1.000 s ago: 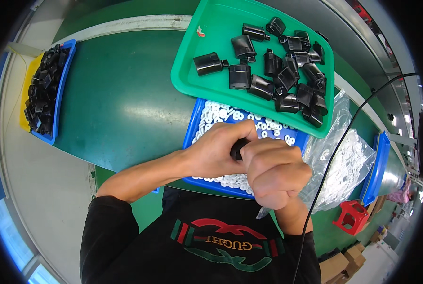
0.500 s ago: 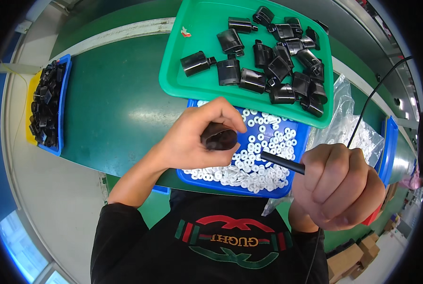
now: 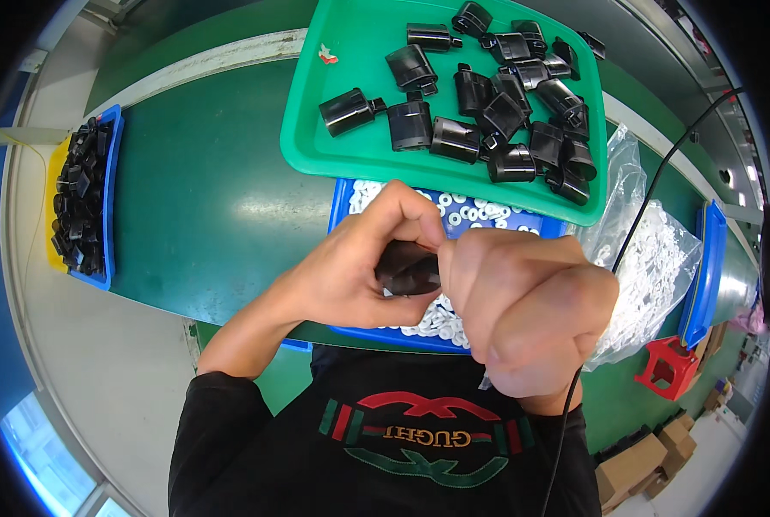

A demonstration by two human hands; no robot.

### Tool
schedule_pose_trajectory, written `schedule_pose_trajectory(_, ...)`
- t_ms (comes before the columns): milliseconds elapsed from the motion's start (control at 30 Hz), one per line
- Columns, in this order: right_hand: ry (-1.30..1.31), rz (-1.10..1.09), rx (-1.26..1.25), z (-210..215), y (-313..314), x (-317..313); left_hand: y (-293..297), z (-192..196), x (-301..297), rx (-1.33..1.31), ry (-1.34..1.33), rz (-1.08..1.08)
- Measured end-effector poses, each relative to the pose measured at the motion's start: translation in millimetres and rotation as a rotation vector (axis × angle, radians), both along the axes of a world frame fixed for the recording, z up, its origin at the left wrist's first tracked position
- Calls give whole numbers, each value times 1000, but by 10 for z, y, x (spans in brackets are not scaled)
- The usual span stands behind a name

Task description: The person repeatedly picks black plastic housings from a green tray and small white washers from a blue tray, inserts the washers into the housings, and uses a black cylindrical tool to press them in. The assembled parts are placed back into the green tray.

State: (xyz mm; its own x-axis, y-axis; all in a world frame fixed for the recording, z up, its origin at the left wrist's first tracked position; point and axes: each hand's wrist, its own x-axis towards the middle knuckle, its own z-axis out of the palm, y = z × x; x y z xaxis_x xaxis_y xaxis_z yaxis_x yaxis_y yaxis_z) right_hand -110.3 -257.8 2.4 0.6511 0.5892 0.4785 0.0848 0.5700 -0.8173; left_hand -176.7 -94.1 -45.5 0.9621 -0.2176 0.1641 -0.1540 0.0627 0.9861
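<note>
My left hand [image 3: 337,269] curls around a hollow, glossy black plastic housing [image 3: 406,269], its opening facing my right hand. Pressed up close to that opening is my right hand [image 3: 527,302], closed in a fist around a black rod-shaped tool; the fist now hides the tool, so I cannot tell how far its tip reaches into the housing. Beneath both hands lies a blue tray [image 3: 340,207] of small white ring washers [image 3: 441,323]. Beyond it, a green tray [image 3: 303,142] carries several similar black housings [image 3: 455,140], some lying against each other.
A black cable [image 3: 660,177] hangs past my right hand. To the right are a clear bag of white parts [image 3: 652,271], a blue bin [image 3: 702,276] and a red stool [image 3: 667,369]. A blue-and-yellow bin of black parts [image 3: 83,194] sits at the left end of the green tabletop [image 3: 204,172].
My right hand has moved left to meet the housing, and the rod that stuck out of the fist is hidden now. My left hand stays nearly in place, still holding the housing.
</note>
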Motion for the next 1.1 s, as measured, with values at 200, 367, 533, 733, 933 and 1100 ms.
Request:
schedule_pose_trajectory(200, -1, -7, -18, -25, 40, -54, 12, -9, 0, -5, -44, -32)
schedule_pose_trajectory(367, 22, -17, -12, 6, 62, -101, 13, -13, -12, -28, -68, -61)
schedule_pose_trajectory(533, 20, -13, -28, 7, 78, -126, 3, -29, -20, -80, -86, -60)
schedule_pose_trajectory(733, -103, 64, 97, -129, 118, -79, -49, -31, -30, -99, -104, -18)
schedule_pose_trajectory(933, -13, -33, 44, -125, 127, -97, 86, 56, -15, -5, -99, -10)
schedule_pose_trajectory(1100, 76, 105, 373, 275, -194, 157, 278, 200, -48, 19, 43, 14)
